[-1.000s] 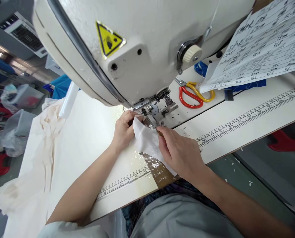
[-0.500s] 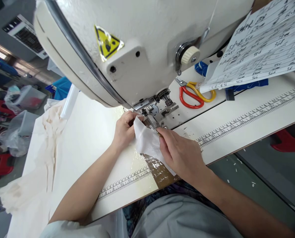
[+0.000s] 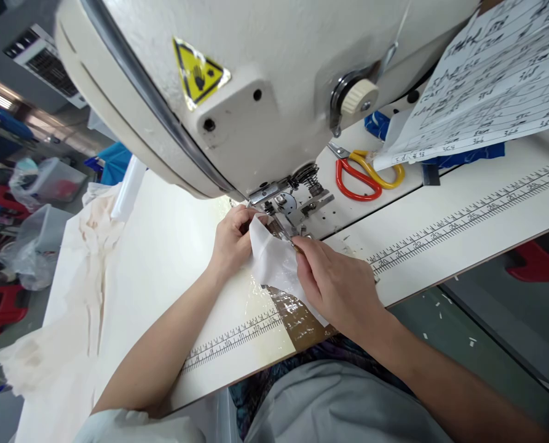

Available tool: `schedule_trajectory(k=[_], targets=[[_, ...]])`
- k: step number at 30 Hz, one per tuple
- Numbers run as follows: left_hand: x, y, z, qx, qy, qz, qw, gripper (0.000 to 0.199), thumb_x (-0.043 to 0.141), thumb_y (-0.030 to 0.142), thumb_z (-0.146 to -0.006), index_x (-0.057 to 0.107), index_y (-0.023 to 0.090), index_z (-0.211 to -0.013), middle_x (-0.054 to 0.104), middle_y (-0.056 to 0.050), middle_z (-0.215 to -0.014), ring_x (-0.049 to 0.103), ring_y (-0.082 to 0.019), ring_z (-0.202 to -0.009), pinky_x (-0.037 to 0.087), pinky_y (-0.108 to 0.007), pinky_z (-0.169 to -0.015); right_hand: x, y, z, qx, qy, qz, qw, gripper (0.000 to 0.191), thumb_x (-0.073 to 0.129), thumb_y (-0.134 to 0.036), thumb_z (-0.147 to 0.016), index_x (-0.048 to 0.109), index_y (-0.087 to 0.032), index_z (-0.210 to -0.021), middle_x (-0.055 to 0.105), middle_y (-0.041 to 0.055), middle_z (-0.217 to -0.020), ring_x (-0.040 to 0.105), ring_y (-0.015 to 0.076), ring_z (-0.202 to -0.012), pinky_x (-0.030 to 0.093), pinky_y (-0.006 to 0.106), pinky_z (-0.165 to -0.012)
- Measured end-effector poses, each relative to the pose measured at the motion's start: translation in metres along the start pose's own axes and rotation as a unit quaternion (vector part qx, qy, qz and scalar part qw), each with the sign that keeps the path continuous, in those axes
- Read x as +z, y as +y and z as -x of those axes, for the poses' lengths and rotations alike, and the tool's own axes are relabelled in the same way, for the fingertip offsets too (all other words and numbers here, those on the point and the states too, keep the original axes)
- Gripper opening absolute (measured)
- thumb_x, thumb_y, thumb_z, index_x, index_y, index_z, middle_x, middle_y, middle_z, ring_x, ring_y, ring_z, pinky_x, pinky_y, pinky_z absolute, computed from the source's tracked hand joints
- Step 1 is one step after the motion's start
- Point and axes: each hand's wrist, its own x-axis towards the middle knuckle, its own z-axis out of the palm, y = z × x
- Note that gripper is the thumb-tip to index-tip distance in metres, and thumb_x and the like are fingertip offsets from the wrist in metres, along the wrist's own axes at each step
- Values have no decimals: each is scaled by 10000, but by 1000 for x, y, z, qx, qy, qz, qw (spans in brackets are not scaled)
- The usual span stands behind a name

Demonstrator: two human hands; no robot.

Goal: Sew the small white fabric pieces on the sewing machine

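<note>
A white piece of fabric lies below the needle area of a large sewing machine. At its upper left edge, my left hand is closed with the fingertips pinching the fabric beside the presser foot. My right hand is closed around a thin metal tool, perhaps tweezers, whose tip points up left to the fabric near the foot. The handle is mostly hidden in my fingers. The lower part of the fabric hangs over a brown, shiny taped patch.
Scissors with red and yellow handles lie right of the needle area. Handwritten paper rests at the upper right over blue cloth. Pale fabric covers the table's left side. Printed rulers line the front edge.
The view has shifted slightly, so the machine and paper sit a little differently in the picture. Both hands and the fabric hold nearly the same position.
</note>
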Motion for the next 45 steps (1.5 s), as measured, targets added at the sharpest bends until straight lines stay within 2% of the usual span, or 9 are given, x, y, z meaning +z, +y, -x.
schedule_trajectory(k=[10, 19, 24, 28, 33, 40, 45], targets=[[0, 1, 0, -2, 1, -3, 1000, 202, 682, 427, -839, 709, 237, -775, 656, -22, -826, 584, -185, -794, 443, -333, -720, -1, -2, -1, 8, -19, 6, 1000, 222, 449, -171, -986, 649, -127, -1070, 747, 24, -814, 661, 123, -594, 333, 264, -452], [-3, 1, 1, 0, -16, -8, 1000, 176, 683, 407, -848, 713, 237, -811, 667, -26, -869, 594, -186, -817, 463, -330, -727, -2, -2, -3, 7, -36, 15, 999, 250, 437, -159, -992, 653, -118, -1110, 754, 50, -870, 666, 128, -618, 308, 268, -442], [-2, 1, -1, 16, -19, -16, 1000, 219, 694, 436, -851, 690, 227, -786, 668, -28, -858, 595, -184, -813, 462, -324, -721, 0, -2, -3, -13, -20, 11, 1000, 239, 462, -141, -979, 648, -99, -1123, 745, 48, -861, 667, 134, -620, 338, 271, -454], [-1, -1, -2, -2, -15, -11, 1000, 255, 694, 460, -839, 675, 215, -774, 666, -39, -862, 597, -185, -795, 463, -321, -688, 0, 0, -1, -8, -3, -4, 1000, 237, 454, -151, -984, 634, -105, -1131, 747, 43, -879, 670, 129, -645, 359, 264, -474], [-1, -2, -2, -14, -13, -6, 1000, 224, 691, 433, -835, 674, 217, -777, 664, -37, -867, 596, -179, -785, 468, -312, -669, -1, 0, 0, 0, -13, -11, 1000, 235, 445, -164, -989, 624, -118, -1135, 745, 36, -864, 664, 125, -640, 353, 257, -474], [-1, -3, -1, -7, -14, -5, 1000, 211, 687, 422, -842, 671, 219, -785, 663, -35, -862, 594, -183, -783, 469, -321, -671, 0, -1, -2, 5, -24, 2, 1000, 246, 432, -157, -979, 643, -117, -1100, 748, 46, -876, 657, 137, -615, 348, 271, -467], [0, -2, 0, 26, -10, -32, 999, 207, 656, 416, -870, 661, 227, -787, 666, -27, -866, 588, -188, -805, 458, -342, -713, -1, -2, -3, 7, -39, 6, 999, 247, 435, -165, -984, 646, -123, -1105, 745, 42, -877, 657, 131, -620, 330, 273, -456]])
